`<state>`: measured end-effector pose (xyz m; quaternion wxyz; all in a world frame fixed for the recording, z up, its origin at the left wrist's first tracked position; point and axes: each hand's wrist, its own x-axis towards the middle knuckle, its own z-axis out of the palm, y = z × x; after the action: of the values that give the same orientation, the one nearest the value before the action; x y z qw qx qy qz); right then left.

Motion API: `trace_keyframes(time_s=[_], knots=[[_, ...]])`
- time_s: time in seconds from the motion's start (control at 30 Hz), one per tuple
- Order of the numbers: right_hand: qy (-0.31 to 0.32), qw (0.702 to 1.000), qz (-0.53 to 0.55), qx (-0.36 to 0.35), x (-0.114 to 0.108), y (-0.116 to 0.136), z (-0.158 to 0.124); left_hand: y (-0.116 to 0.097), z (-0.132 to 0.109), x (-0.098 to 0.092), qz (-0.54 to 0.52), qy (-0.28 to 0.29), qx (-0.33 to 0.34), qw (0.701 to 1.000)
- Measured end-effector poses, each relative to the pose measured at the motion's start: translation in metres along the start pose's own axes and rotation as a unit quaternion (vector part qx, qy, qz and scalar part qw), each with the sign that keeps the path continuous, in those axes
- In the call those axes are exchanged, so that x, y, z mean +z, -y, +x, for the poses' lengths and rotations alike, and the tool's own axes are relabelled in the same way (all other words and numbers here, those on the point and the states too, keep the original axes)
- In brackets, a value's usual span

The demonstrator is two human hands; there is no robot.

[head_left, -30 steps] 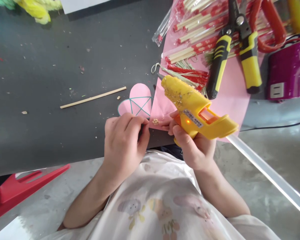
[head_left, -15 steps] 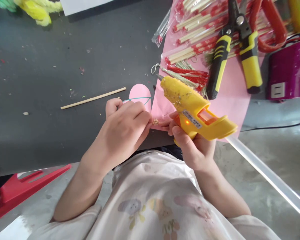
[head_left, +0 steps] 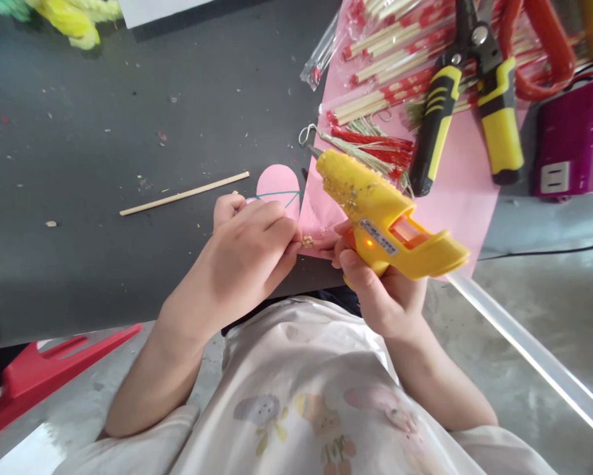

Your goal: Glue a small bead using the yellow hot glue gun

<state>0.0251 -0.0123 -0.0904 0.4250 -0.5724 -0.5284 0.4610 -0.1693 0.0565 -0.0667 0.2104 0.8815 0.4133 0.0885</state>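
Shows the right hand (head_left: 382, 293) clamped around the grip of a yellow glue gun (head_left: 385, 218), nozzle lifted off the dark table (head_left: 103, 132) and angled away from the body, probably to keep hot glue off fingers and paper. Shows the left hand (head_left: 247, 249) curled, fingertips touching a small beaded flower (head_left: 307, 241) on the near edge of the pink sheet (head_left: 454, 198), just beside a heart cutout (head_left: 278, 181); cannot tell whether truly pinched. Bears a white side label, print unreadable, above a lit orange lamp.

I see the yellow plastic glue gun (head_left: 385, 218) tilted, its light glowing. A tiny beige flower bead (head_left: 307, 241) lies edging the pink paper sheet (head_left: 454, 198).
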Motion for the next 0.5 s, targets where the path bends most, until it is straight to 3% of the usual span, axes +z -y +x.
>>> trace_keyframes(time_s=[0.3,0.5], knots=[[0.004,1.0,-0.003,-0.006,0.001,0.003,0.001,-0.006,0.001,-0.002,0.024,-0.001,0.007,1.0],[0.0,1.0,-0.011,-0.016,0.001,0.001,0.001,-0.017,-0.005,0.001,0.055,-0.061,-0.008,0.997]])
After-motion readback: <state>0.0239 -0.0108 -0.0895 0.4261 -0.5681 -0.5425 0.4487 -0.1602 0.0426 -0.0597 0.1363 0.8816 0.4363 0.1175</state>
